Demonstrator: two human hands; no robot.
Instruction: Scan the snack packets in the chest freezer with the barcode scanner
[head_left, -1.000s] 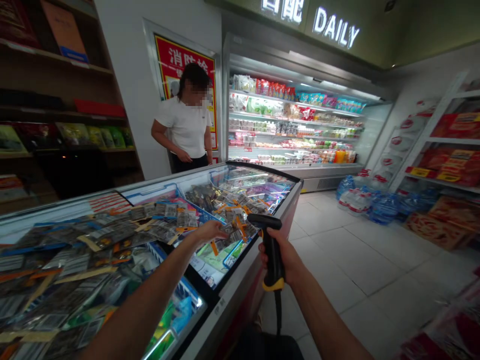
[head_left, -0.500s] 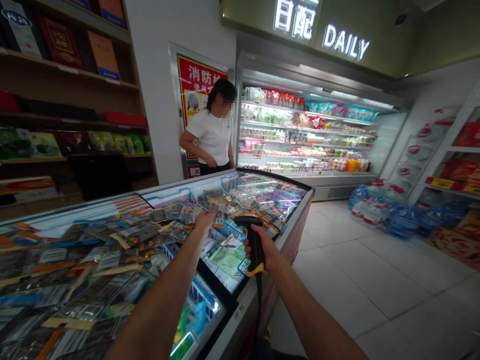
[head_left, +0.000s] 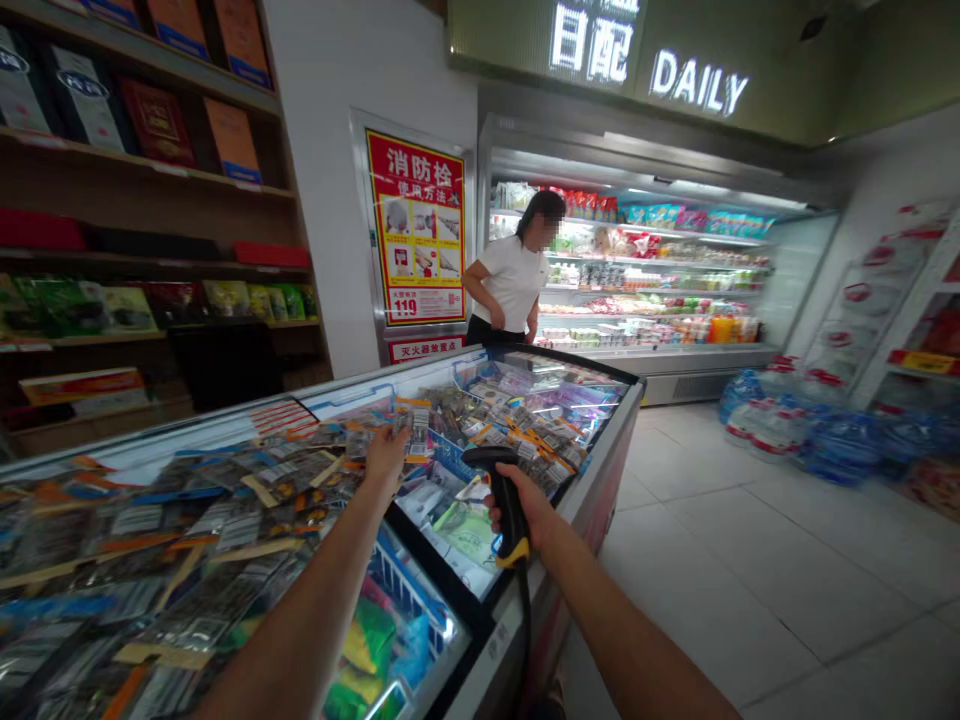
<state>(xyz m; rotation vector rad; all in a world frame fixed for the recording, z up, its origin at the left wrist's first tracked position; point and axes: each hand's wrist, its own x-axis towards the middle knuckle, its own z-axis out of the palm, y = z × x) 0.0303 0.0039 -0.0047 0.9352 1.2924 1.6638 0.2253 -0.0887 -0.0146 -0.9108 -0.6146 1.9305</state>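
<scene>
My right hand (head_left: 529,508) is wrapped round the handle of a black and yellow barcode scanner (head_left: 511,515), its head pointing left over the chest freezer. A cable hangs down from the handle. My left hand (head_left: 386,462) is closed on a small orange-edged packet (head_left: 417,426) with a printed label, above the glass top. The scanner's head is a short way to the right of this packet. Many similar packets (head_left: 247,500) lie spread over the freezer lid on the left, and more orange-edged packets (head_left: 532,440) lie beyond the scanner.
The chest freezer (head_left: 626,410) holds blue baskets (head_left: 412,580) with bagged goods under glass. A person in a white top (head_left: 514,280) stands behind its far side. A lit fridge (head_left: 660,350) is at the back; water bottles (head_left: 847,440) stand on the floor at right. Shelves (head_left: 150,160) rise at left.
The other person has moved right along the freezer's far side, uncovering the red wall sign. My left hand has shifted slightly left with the packet. My view has shifted a little.
</scene>
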